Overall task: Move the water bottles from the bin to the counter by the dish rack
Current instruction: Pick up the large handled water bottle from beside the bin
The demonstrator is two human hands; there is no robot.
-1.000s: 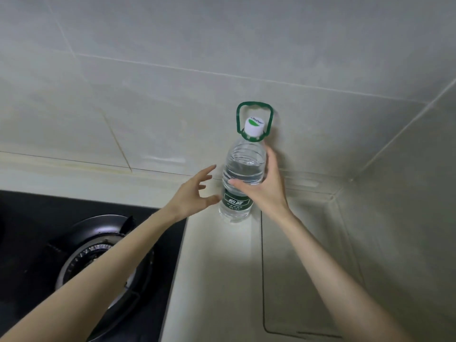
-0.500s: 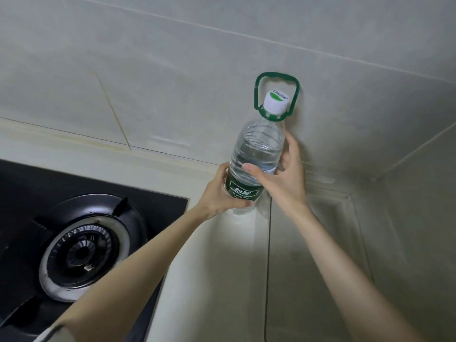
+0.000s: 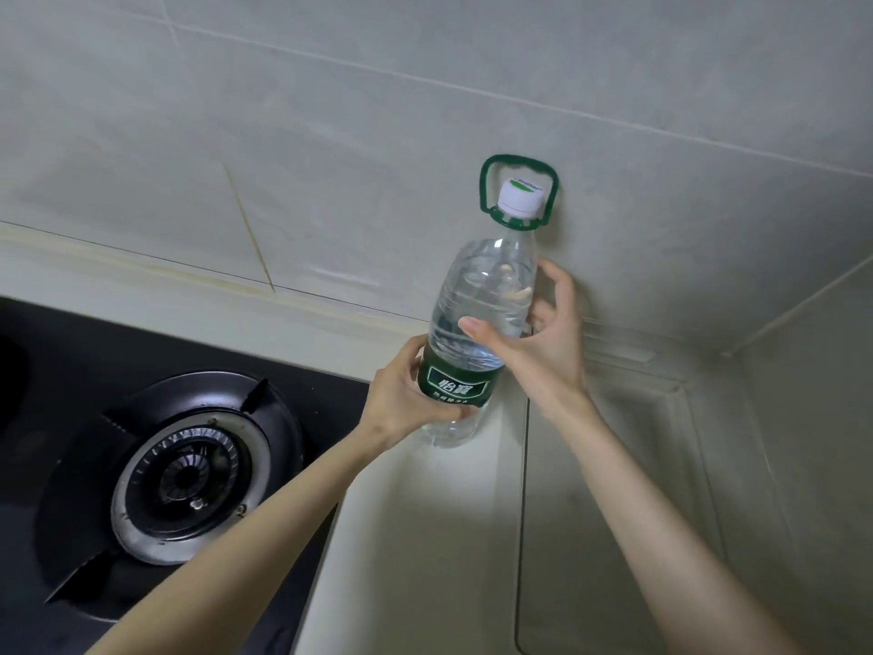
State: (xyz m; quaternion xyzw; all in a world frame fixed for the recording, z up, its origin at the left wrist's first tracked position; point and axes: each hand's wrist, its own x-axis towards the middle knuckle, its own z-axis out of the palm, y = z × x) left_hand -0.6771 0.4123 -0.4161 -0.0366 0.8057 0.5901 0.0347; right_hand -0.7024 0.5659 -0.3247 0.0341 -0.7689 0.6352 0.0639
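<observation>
The water bottle (image 3: pixel 477 323) stands tilted at the back of the pale worktop (image 3: pixel 425 536), close to the tiled wall (image 3: pixel 330 134), with the gas burner (image 3: pixel 189 479) off to the left; whether its base rests on the worktop or hangs just above it cannot be told. The left hand (image 3: pixel 401 399) is wrapped around the lower body at the green label (image 3: pixel 456 382), grasping it, while the right hand (image 3: pixel 543 342) cups the clear shoulder with thumb in front and fingers behind, also holding on. The bottle looks nearly full, so it is likely fairly heavy for its size and will swing its weight if tipped; the thin clear plastic will probably give a little under a squeeze and may be slick if damp. The ribbed middle and the label band seem the firmest places to grip, and the green carrying loop (image 3: pixel 518 189) around the white cap (image 3: pixel 521 196) offers a one-handed hold. The label carries white Chinese characters, with a smaller line beneath too fine to read; the cap has a small green mark that cannot be made out. Neither bin nor dish rack is in view
</observation>
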